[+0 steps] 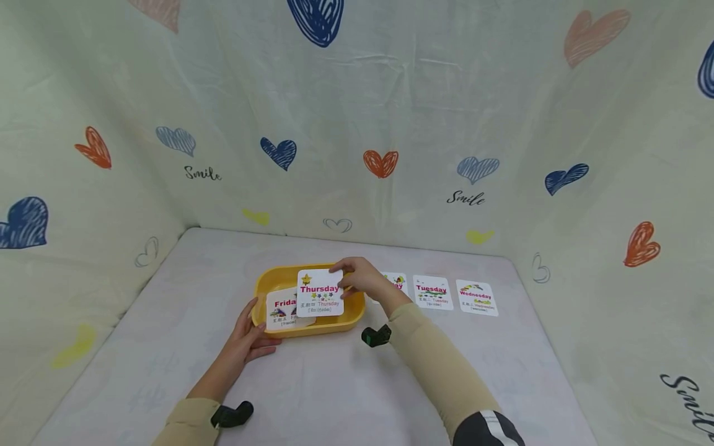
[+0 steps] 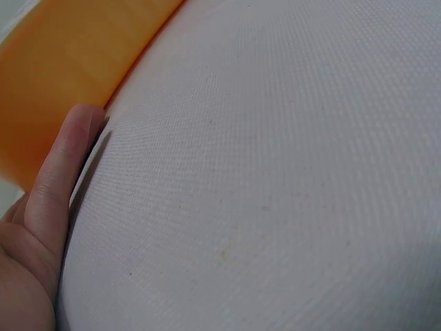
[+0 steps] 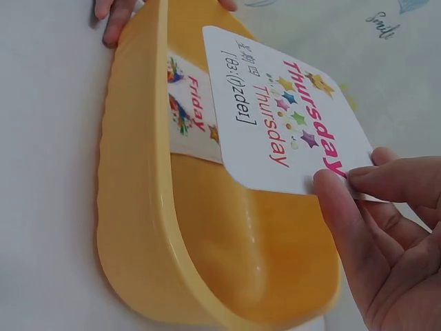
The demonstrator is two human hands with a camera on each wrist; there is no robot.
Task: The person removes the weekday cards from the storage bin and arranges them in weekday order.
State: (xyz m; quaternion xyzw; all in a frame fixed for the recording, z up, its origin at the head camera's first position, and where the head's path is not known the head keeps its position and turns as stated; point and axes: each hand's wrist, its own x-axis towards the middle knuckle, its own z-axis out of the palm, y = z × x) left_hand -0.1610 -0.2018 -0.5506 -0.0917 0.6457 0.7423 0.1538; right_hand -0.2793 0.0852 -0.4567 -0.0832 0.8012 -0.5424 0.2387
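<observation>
The yellow tray (image 1: 334,326) stands on the white-covered table. My left hand (image 1: 245,337) grips its left end, with fingers against the outer wall in the left wrist view. My right hand (image 1: 365,282) pinches the Thursday card (image 1: 320,293) by its right edge, thumb and fingertips on it. That card is tilted and held above the tray, printed side showing. Below it, the Friday card (image 3: 189,110) lies in the tray, partly covered by the Thursday card in the head view.
Right of the tray, the Tuesday card (image 1: 432,293) and Wednesday card (image 1: 476,297) lie in a row on the table (image 1: 334,390). Another card (image 1: 397,280) beside them is partly hidden by my right hand. A heart-printed curtain (image 1: 413,111) surrounds the table.
</observation>
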